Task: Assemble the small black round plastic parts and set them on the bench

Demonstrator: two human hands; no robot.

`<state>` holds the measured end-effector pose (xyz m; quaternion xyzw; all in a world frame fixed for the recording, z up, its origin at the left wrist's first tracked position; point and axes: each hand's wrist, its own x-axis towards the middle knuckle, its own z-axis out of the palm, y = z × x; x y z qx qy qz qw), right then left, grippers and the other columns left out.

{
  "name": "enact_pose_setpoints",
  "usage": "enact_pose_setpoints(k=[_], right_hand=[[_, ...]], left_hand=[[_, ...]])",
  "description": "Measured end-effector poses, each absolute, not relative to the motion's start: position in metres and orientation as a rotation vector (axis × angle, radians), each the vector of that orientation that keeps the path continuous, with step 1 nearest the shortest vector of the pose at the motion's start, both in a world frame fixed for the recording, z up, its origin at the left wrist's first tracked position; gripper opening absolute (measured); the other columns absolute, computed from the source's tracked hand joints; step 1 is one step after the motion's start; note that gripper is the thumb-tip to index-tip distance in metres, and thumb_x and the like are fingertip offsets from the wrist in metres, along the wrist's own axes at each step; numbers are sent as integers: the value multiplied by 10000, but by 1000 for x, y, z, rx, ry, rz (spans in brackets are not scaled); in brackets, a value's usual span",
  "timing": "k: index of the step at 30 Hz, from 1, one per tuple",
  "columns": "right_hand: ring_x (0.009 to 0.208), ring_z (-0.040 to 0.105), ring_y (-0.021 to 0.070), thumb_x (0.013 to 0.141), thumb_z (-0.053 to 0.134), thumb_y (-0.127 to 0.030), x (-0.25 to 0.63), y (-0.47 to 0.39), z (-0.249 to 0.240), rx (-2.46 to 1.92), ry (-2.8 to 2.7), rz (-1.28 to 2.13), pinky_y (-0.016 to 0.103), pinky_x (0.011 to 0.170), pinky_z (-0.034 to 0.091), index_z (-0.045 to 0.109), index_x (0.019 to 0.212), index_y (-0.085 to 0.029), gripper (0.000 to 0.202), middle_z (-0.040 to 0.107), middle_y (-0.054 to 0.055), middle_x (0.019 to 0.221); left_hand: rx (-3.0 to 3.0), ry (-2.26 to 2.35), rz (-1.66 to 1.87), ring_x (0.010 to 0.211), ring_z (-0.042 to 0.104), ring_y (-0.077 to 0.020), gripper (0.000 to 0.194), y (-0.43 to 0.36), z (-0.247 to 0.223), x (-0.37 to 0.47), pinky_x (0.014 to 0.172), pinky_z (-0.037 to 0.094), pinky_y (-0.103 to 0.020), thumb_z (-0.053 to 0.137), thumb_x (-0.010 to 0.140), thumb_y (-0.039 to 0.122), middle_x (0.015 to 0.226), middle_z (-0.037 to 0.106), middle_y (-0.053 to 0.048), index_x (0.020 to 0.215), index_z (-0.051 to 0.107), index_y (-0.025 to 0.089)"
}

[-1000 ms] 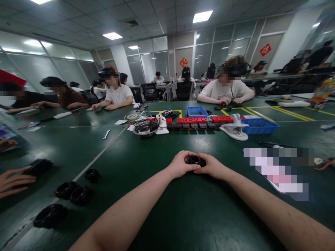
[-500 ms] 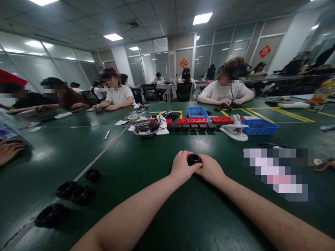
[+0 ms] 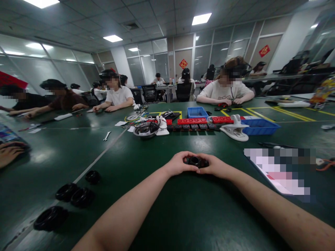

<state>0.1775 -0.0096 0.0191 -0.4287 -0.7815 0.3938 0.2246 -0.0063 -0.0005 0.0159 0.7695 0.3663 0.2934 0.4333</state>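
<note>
Head view: glossy black ring (image 3: pixel 195 165), round-mouthed, apparently hollow.

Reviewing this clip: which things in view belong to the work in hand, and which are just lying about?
In the work:
- black ring, between left hand and right hand
- four similar black rings at left, probably, by likeness

Apparently just lying about:
- wrench
- metal bowl
- red socket strip
- white clamp near the larger blue bin
</note>
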Motion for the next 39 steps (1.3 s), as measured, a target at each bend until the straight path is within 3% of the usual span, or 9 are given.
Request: enact_pose_setpoints(k=[5,10,20,31,36,39], right_hand=[[895,525,194,609,615,-209,175,-13,24,-1107,-2083,1291,330,800,390,464,1113,-178,527,566,32,1019],[865,533,192,612,608,-196,170,-14,21,-1090,-2106,1265,318,785,393,518,1033,-149,434,589,36,963],[734,534,162,598,625,-235,170,-11,14,-1161,-2089,1218,258,629,403,535,942,-139,368,589,12,822],[589,462,131,555,621,-324,158,-15,3,-1477,-2133,549,211,491,304,444,674,-172,262,497,-13,648],[622,466,156,624,538,-274,150,-23,5,-1650,-2153,123,239,531,291,436,651,-172,147,512,28,668],[670,485,177,644,528,-286,149,-25,6,-1644,-2201,117,250,560,303,467,666,-172,132,530,45,699]], left_hand=[[1877,886,744,658,479,-96,469,-1,15,-7,591,378,-215,676,554,320,843,559,-20,978,538,172],[1870,909,760,621,460,-86,461,-1,13,-6,563,370,-207,682,545,304,804,558,-18,962,551,158],[1862,934,775,664,490,-103,472,-2,12,-4,587,385,-220,688,538,317,830,555,-26,954,540,151],[1956,1310,973,796,489,-164,437,-20,11,11,686,390,-278,681,540,359,873,508,-35,894,517,165],[1995,1476,1049,840,480,-187,414,-26,9,19,739,375,-307,672,555,359,871,504,-38,883,501,174],[2008,1485,1050,841,481,-188,412,-26,9,19,744,374,-310,674,553,357,869,505,-37,878,498,173]])
